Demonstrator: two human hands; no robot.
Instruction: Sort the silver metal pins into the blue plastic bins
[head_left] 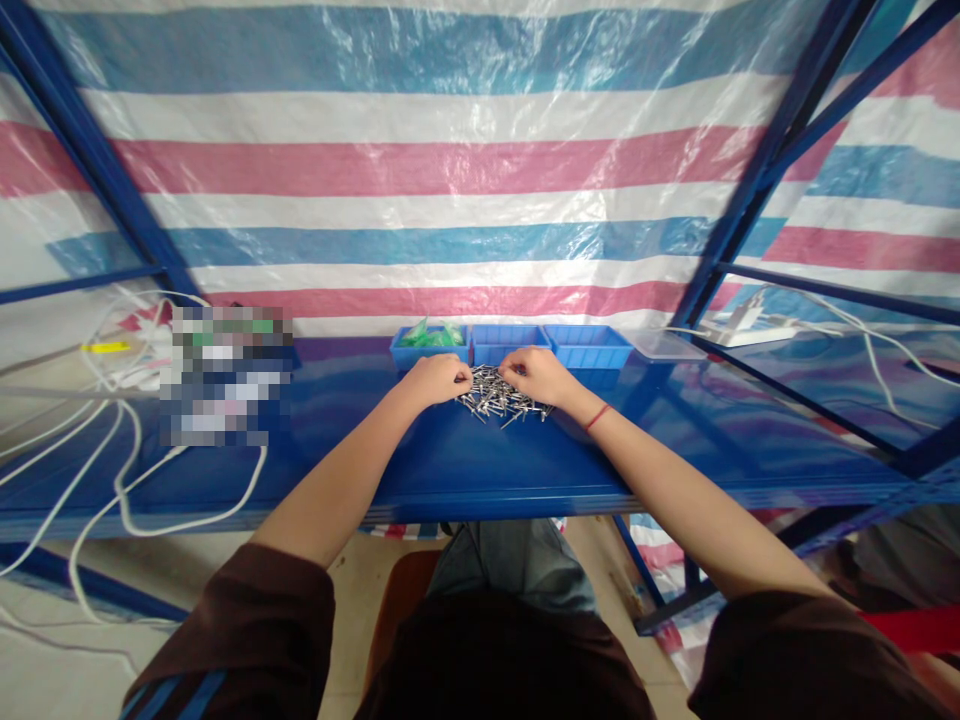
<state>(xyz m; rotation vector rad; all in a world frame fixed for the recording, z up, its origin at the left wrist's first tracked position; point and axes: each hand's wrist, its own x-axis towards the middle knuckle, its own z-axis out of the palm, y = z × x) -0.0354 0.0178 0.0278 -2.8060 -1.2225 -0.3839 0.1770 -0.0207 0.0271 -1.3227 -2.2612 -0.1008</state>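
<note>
A loose pile of slim silvery metal pieces that look like blind rivets (pixel 495 398) lies on the blue tabletop. My left hand (pixel 439 379) rests at the pile's left edge, thumb and fingers pinched together. At its upper right side my right hand (pixel 541 374) is also closed in a pinch, fingertips over the pieces. Whatever is between the fingertips of either hand is too small to make out. Just behind the hands stand a blue bin (pixel 399 350) with a green plastic bag (pixel 431 335) in it, a middle blue bin (pixel 511 343) and a right blue bin (pixel 589 345).
A clear plastic lid (pixel 667 345) lies right of the bins. White cables (pixel 131 470) and a blurred-out object (pixel 225 380) take up the table's left side. A white power strip (pixel 750 330) is at the right. Blue metal posts (pixel 757 190) frame the striped sheet (pixel 450 160).
</note>
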